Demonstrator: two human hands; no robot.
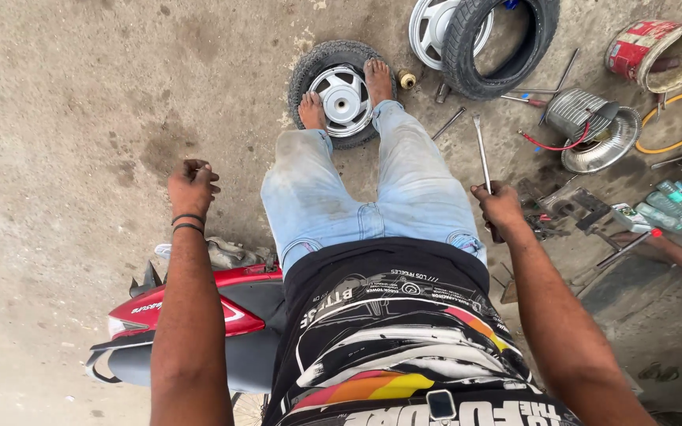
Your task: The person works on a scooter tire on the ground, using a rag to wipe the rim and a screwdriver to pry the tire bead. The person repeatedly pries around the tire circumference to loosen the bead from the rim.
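I stand barefoot on a small scooter wheel [339, 93], a black tyre on a silver rim, lying flat on the concrete. My right hand [500, 207] is shut on a long metal tyre lever [481, 151] that points up toward the wheel. My left hand [192, 186] hangs out to the side with fingers curled and nothing in it; two black bands sit on its wrist.
A red scooter [199, 315] is at my lower left. A loose tyre [507, 39] and silver rim [429, 24] lie beyond the wheel. Tools, a metal bowl [601, 134], a red tin [657, 51] and bottles [680, 201] clutter the right, where another person's hand [641, 241] reaches in.
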